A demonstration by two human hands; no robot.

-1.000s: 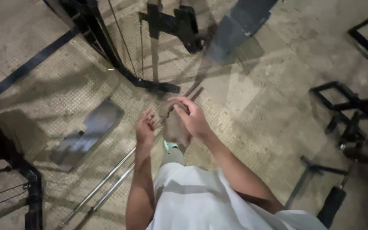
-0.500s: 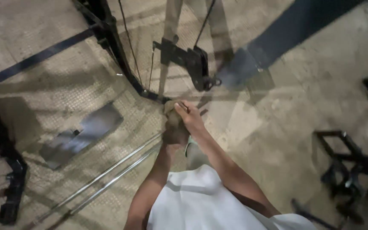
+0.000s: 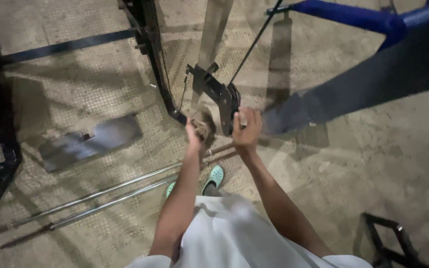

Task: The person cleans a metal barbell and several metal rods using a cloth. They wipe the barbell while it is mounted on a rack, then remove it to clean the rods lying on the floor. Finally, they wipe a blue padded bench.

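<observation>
At the black pulley bracket point(image 3: 218, 94) on the grey upright post point(image 3: 213, 34), both hands had risen from their lower place half a second earlier. The left hand point(image 3: 198, 131) was cupped around a brownish cloth wad point(image 3: 203, 124), just left of the pulley wheel point(image 3: 234, 101). The right hand point(image 3: 247, 130) curled against the wheel's right side, fingers bent and close together. A cable point(image 3: 254, 42) ran up from the wheel. Below the bracket lay two steel rods point(image 3: 100, 196) and a grey plate point(image 3: 91, 141) on the floor.
</observation>
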